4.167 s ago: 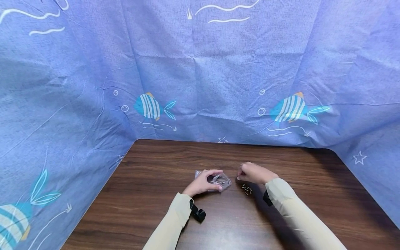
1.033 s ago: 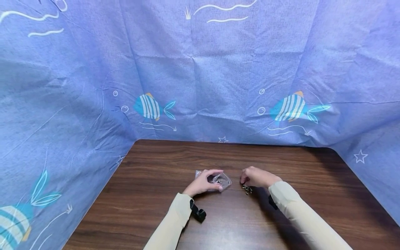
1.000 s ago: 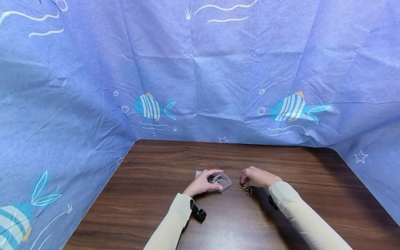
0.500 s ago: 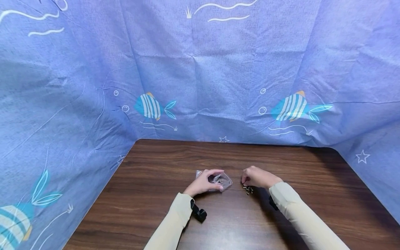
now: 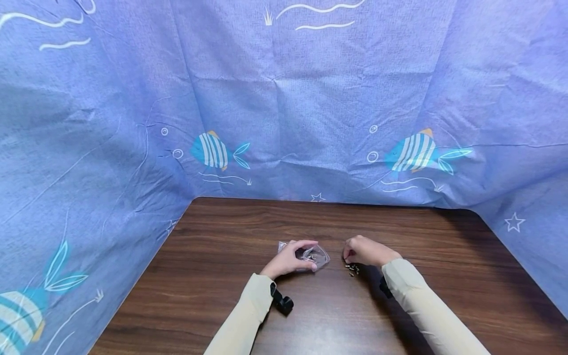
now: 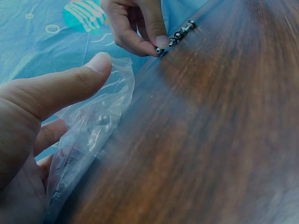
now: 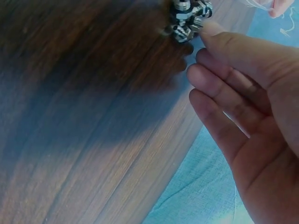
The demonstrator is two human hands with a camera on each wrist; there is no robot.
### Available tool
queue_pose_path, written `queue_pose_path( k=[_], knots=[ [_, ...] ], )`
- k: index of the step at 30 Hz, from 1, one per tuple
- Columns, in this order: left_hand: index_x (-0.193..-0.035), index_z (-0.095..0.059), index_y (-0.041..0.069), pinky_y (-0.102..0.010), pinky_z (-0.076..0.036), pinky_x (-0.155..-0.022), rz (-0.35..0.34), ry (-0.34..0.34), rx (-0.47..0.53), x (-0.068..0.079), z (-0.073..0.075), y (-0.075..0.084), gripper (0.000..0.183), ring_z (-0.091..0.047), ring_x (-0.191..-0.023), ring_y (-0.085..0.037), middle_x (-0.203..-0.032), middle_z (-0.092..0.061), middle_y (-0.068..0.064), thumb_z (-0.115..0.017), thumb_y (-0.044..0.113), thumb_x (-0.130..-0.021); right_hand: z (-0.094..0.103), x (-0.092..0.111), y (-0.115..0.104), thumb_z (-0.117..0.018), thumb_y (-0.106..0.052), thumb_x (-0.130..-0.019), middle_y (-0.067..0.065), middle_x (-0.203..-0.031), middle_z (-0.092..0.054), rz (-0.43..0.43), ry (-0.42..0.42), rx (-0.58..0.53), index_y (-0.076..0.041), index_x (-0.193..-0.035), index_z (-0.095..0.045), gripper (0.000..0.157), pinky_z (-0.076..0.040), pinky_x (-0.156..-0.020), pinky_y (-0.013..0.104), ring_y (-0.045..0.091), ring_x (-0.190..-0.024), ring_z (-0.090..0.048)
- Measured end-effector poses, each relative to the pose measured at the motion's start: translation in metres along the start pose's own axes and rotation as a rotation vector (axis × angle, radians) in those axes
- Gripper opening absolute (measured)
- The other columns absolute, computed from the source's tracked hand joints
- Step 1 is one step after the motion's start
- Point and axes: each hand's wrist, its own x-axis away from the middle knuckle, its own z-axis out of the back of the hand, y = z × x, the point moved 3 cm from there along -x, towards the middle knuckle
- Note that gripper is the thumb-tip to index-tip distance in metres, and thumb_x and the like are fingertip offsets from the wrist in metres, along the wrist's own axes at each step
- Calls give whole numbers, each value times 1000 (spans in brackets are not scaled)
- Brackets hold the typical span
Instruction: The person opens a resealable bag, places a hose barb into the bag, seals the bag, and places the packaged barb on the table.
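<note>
A clear plastic bag (image 5: 322, 259) with small metal pieces (image 5: 312, 257) inside lies on the table. My left hand (image 5: 287, 259) holds it, thumb and fingers spread apart at its mouth; in the left wrist view the thumb lies along the rim of the bag (image 6: 100, 126). To the right, my right hand (image 5: 366, 250) reaches down to a small pile of shiny metal pieces (image 5: 352, 269). Its thumb and forefinger pinch one small metal piece (image 6: 160, 51) at the near end of the pile. In the right wrist view the other fingers (image 7: 219, 116) curl loosely beside the pile (image 7: 187, 18).
The dark wood-grain table (image 5: 222, 276) has a rounded back edge. Behind and beside it hangs a blue cloth (image 5: 310, 98) printed with fish. A black wrist camera (image 5: 283, 301) sits at my left wrist, with another band (image 5: 386, 287) under the right wrist.
Since the oldest frame my right hand has moved slightly right and down to the pile, fingertips now on a piece. Over the last second it barely shifts. The left hand stays on the bag.
</note>
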Motion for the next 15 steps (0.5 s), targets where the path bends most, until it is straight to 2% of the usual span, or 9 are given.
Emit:
queue_pose_path(
  k=[7, 15],
  knots=[
    [-134, -57, 23, -34, -39, -99, 2, 8, 2, 0, 0, -1, 65, -48, -114, -14, -130, -61, 7, -82, 34, -75, 0, 0, 1, -73, -3, -80, -4, -75, -65, -69, -19, -13, -8, -76, -71, 7, -50, -65, 19, 1, -70, -58],
    [-134, -57, 25, -35, -39, -99, 17, 6, 16, 0, -1, -2, 65, -48, -114, -13, -129, -61, 9, -82, 35, -75, 4, -5, 0, -71, -5, -83, -4, -75, -65, -94, 27, -21, -8, -79, -71, 5, -52, -66, 20, 4, -70, -60]
  ],
)
